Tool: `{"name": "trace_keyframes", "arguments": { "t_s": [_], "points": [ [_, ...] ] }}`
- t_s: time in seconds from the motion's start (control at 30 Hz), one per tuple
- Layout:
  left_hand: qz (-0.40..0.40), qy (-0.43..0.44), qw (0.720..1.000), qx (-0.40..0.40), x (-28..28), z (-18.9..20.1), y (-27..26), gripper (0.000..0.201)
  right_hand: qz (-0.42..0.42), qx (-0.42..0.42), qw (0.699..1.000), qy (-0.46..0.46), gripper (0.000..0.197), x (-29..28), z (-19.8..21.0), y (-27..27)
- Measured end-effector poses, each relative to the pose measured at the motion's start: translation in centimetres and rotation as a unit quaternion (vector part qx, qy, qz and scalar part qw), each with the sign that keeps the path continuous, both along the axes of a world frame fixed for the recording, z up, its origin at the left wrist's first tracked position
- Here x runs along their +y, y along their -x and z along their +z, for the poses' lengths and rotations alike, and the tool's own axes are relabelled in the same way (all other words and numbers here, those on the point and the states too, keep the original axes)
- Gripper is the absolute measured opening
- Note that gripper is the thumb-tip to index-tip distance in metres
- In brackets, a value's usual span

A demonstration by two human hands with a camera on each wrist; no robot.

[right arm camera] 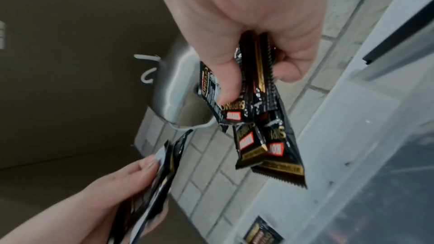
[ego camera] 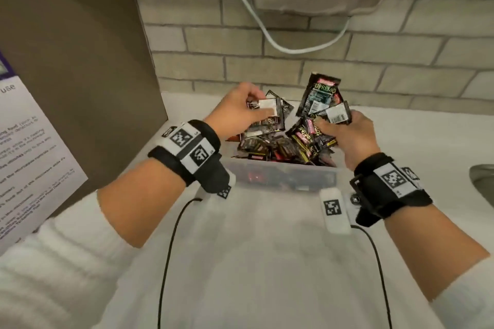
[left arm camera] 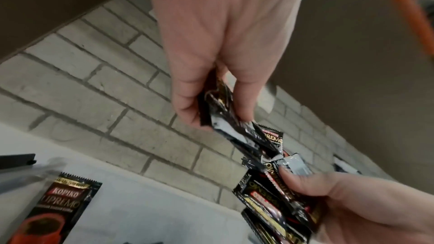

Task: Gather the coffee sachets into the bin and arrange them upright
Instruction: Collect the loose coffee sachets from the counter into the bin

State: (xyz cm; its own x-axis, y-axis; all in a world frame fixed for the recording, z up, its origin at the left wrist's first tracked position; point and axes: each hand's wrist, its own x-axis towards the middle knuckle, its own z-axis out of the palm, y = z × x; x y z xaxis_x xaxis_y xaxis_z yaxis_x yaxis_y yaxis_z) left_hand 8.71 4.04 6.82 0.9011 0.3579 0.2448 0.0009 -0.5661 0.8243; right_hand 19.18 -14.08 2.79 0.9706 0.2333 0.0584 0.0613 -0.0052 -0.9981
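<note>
Coffee sachets (ego camera: 280,147), black with red and gold print, lie in a loose heap inside a clear plastic bin (ego camera: 283,176) on a white bench (ego camera: 267,262), directly beneath both hands. Above the bin's left side, the left hand (ego camera: 238,109) pinches a small bunch of sachets (ego camera: 267,115) between thumb and curled fingers. Just to its right, apart from it, the right hand (ego camera: 344,136) grips a fanned bunch of sachets (ego camera: 318,107), one sticking up above the fingers. Beyond both hands stands a grey brick wall (ego camera: 374,61). Left of the left hand rises a brown panel (ego camera: 80,61) bearing a printed notice (ego camera: 29,155). Right of the right hand, a metal sink edge (ego camera: 481,181) shows.
</note>
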Motion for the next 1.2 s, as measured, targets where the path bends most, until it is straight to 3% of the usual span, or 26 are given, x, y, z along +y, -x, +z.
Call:
{"name": "trace_keyframes", "arguments": {
  "t_s": [0.13, 0.23, 0.3, 0.37, 0.43, 0.5, 0.6, 0.67, 0.73, 0.87, 1.03, 1.2],
  "points": [
    [0.033, 0.076, 0.995, 0.055, 0.2, -1.9, -5.2, 0.034, -0.012, 0.071, 0.995, 0.064, 0.016, 1.4, -3.1, -3.0],
    [0.004, 0.069, 0.989, 0.13, 0.1, -3.5, -7.4, 0.019, 0.076, 0.1, 0.969, 0.213, 0.052, 2.0, -4.1, -4.3],
    [-0.041, 0.037, 0.978, 0.2, -0.1, -4.1, -7.8, 0.022, 0.078, 0.048, 0.93, 0.356, 0.06, 1.8, -4.5, -4.8],
    [-0.051, 0.011, 0.97, 0.235, 0.2, -4.7, -7.8, 0.033, 0.044, -0.035, 0.91, 0.412, 0.05, 1.1, -4.9, -4.9],
    [-0.025, -0.033, 0.974, 0.224, 1.3, -5.0, -7.5, 0.044, 0.032, -0.118, 0.911, 0.395, 0.034, 0.6, -5.2, -4.1],
    [0.009, -0.051, 0.983, 0.175, 2.8, -5.3, -6.8, 0.037, 0.068, -0.203, 0.906, 0.365, 0.023, 0.5, -5.6, -2.0],
    [0.108, -0.116, 0.98, 0.121, 5.8, -6.0, -5.1, 0.028, 0.137, -0.271, 0.888, 0.347, 0.031, 1.1, -6.4, 1.6],
    [0.168, -0.18, 0.956, 0.161, 7.7, -6.8, -3.4, 0.032, 0.145, -0.289, 0.872, 0.368, 0.037, 1.2, -6.9, 2.9],
    [0.172, -0.161, 0.948, 0.214, 9.2, -7.8, -1.7, 0.046, 0.128, -0.306, 0.873, 0.357, 0.022, 1.1, -7.2, 3.2],
    [0.106, 0.005, 0.976, 0.188, 9.2, -9.1, 1.4, 0.064, 0.142, -0.28, 0.874, 0.37, 0.011, 0.2, -6.9, 3.7],
    [0.081, 0.009, 0.982, 0.171, 7.3, -9.1, 4.5, 0.056, 0.206, -0.255, 0.865, 0.379, 0.01, -2.6, -5.6, 5.6],
    [0.073, 0.016, 0.983, 0.17, 4.9, -9.6, 7.6, 0.057, 0.316, -0.189, 0.825, 0.429, 0.022, -4.6, -2.8, 7.6]
  ]
}}
